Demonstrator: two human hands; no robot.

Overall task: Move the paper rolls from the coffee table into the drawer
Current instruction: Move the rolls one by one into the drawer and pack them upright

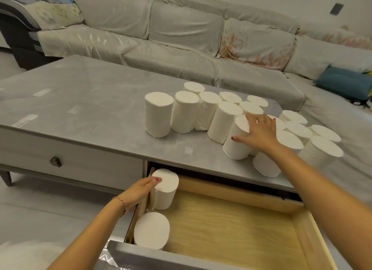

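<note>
**A:** Where do the paper rolls stand, and which hand serves the coming lift?

**B:** Most stand upright in a cluster on the coffee table, toward its 3 o'clock end. The right hand lies over the near roll at the cluster's 7 o'clock edge, thumb spread wide down its side wall and fingers splayed across its top and the neighbours behind. Contact shows; a closed hold does not. This hand is plainly nearer the table stock.

**A:** The roll's long axis?

**B:** Near vertical, top leaning slightly toward 1 o'clock. The roll lies directly under the palm, toward 7 o'clock of the fingertips, so in my judgement the lift needs the fingers drawn in round its girth.

**A:** And the drawer?

**B:** The drawer is pulled out at 6 o'clock of the cluster. The left hand wraps an upright roll in the far-left corner; another roll stands in the near-left corner.

**A:** What is unclear?

**B:** The right forearm covers parts of several rolls; the count is uncertain. The left palm and its grip hide behind the roll and drawer wall.
</note>
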